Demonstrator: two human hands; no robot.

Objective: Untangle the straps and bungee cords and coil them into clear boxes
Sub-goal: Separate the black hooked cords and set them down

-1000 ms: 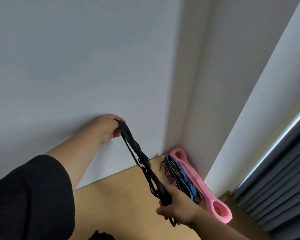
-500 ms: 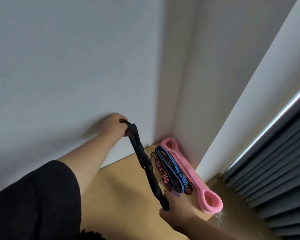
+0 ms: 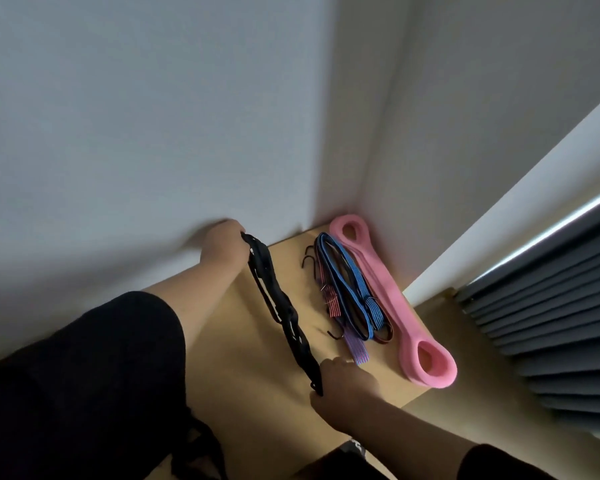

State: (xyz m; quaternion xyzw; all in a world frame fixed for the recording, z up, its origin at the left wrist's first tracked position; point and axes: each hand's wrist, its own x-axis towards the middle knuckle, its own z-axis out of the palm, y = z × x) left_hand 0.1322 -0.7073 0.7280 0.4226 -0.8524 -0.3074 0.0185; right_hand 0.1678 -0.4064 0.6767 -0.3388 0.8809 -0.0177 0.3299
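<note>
While the black strap (image 3: 281, 306) is gripped taut at both ends by left hand (image 3: 224, 245) and right hand (image 3: 347, 384), twists should be worked out before coiling, clear of bungee cords (image 3: 347, 292).

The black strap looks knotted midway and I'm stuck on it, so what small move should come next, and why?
Probably lay the black strap flat on the wooden tabletop and work at its twisted middle. The left hand grips its far end and the right hand its near end, stretched between them, and the loops midway look tangled. No clear box is in view yet.
</note>
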